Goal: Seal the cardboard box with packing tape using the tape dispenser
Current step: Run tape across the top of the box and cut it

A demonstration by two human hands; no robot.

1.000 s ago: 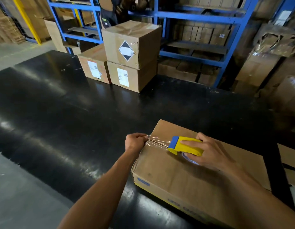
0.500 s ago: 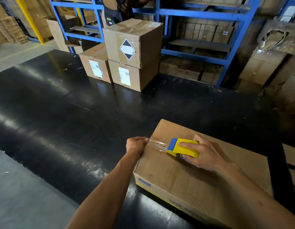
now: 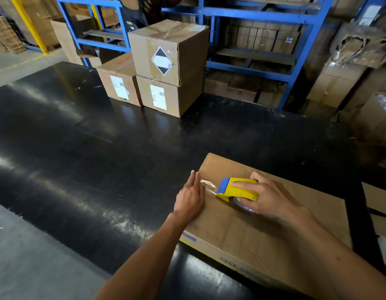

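A flat brown cardboard box (image 3: 248, 232) lies at the near right of the black table. My right hand (image 3: 272, 198) grips a yellow tape dispenser (image 3: 237, 189) with a blue front edge, resting on the box top near its left edge. A short stretch of clear tape (image 3: 207, 186) runs from the dispenser to the box's left edge. My left hand (image 3: 191, 198) lies flat with fingers extended against that left edge, over the tape's end. The tape roll is mostly hidden under my right hand.
The glossy black table (image 3: 101, 148) spreads left and ahead. Three sealed cardboard boxes (image 3: 166, 68) are stacked at its far side. Blue metal shelving (image 3: 252, 14) with cartons stands behind. More cartons pile at the right (image 3: 350, 83). A person's torso (image 3: 140, 9) shows at top.
My left hand went from pinching the tape end to lying flat against the box's left edge. The dispenser came closer to that edge, and the free tape shortened.
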